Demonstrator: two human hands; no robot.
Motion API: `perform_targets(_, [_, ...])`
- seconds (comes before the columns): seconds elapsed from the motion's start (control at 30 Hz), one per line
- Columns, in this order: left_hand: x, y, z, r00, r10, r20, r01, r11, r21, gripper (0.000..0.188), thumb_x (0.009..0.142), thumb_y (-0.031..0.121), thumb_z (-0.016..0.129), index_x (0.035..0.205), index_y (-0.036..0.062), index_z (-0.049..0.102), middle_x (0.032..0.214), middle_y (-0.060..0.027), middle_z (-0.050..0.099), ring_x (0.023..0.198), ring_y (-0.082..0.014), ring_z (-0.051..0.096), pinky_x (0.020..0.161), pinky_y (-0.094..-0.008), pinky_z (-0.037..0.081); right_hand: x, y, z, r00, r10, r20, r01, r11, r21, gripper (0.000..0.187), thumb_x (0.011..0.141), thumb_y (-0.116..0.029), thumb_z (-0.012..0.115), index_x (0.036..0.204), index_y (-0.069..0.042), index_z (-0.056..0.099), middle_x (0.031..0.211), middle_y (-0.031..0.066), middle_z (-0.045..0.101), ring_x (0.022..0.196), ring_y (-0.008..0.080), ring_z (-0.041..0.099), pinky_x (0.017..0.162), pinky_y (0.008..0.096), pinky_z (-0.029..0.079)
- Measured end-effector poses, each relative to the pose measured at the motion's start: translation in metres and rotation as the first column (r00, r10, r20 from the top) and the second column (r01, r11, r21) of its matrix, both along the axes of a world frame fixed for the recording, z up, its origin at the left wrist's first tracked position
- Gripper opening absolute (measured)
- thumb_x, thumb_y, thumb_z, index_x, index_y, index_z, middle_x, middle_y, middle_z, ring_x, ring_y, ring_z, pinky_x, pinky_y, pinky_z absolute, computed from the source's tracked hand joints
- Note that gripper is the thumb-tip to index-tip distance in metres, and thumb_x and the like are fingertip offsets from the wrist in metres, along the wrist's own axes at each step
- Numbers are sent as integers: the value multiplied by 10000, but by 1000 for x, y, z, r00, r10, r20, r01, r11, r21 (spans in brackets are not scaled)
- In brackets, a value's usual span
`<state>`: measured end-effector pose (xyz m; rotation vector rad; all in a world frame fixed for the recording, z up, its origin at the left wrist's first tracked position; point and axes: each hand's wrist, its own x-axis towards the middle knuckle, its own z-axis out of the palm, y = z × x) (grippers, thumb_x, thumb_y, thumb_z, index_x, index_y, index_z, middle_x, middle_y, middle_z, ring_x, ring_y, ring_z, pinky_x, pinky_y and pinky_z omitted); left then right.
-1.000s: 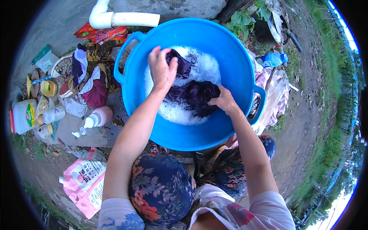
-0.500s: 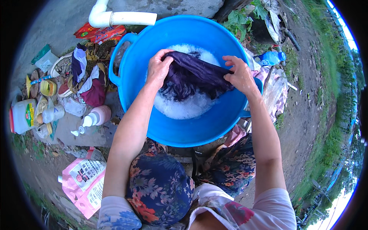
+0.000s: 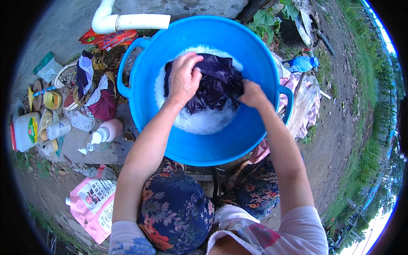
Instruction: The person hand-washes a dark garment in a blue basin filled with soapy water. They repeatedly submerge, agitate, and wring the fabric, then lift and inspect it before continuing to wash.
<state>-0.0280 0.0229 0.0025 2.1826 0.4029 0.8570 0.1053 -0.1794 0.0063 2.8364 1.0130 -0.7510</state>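
A wet dark purple garment (image 3: 212, 78) lies bunched in white suds (image 3: 202, 123) inside a large blue plastic tub (image 3: 204, 148). Over the garment's left part is my left hand (image 3: 183, 78), its thumb apart from the fingers and no cloth seen gripped in it. My right hand (image 3: 253, 94) is closed on the garment's right edge, low beside the tub's right inner wall. Its fingertips are partly hidden by the cloth and the hand itself.
A white pipe (image 3: 136, 21) reaches over the tub's far left rim. To the left stand a pink pump bottle (image 3: 111, 128), a clear jug (image 3: 26, 131) and several shoes. A pink refill pouch (image 3: 93, 206) lies nearer; a blue bottle (image 3: 301, 63) is at right.
The garment, stretched up between both hands before, has dropped into the suds in a bunch. My left hand has moved right and loosened; my right hand has moved down and slightly left.
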Motion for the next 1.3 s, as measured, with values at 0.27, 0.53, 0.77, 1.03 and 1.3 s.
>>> perform_targets(0.27, [-3,1,-14,994,-21,-112,3,988,-157,252,751,54,660,1000,85,638,1089,-109,601,1023,-292,573,875,-377,472,-3,11,2,811,-402,-425,558,751,354,358,640,-71,674,994,-44,628,860,119,670,826,257,630,741,380,486])
perform_targets(0.53, [0,5,-5,992,-117,-51,106,978,-180,628,728,273,771,1269,86,512,1312,-182,477,1218,-326,462,996,-402,405,8,24,129,635,-40,-772,758,231,611,241,753,39,572,985,-22,548,878,50,623,784,138,583,728,258,467])
perform_targets(0.77, [-7,14,-1,926,-173,-335,123,979,-165,1045,615,364,841,1434,89,252,1449,-184,302,1351,-321,282,1101,-436,240,9,41,222,774,162,-612,586,185,789,232,789,-5,611,1019,-5,580,884,59,647,786,135,627,772,263,510])
perform_targets(1.03, [1,6,-17,752,-640,-158,392,627,-673,1093,632,311,822,1465,68,158,1482,-180,256,1394,-299,198,1135,-359,198,26,43,255,650,525,-549,578,127,806,275,878,-12,526,1144,50,562,1055,166,640,948,230,652,890,351,523])
perform_targets(1.3, [-1,-33,-25,401,-863,-309,440,477,-761,1313,529,507,802,1478,80,1,1466,-223,271,1387,-318,213,1133,-355,206,43,22,303,632,621,-463,605,-22,796,236,893,-52,515,1088,67,573,1055,178,634,955,251,641,876,372,522])
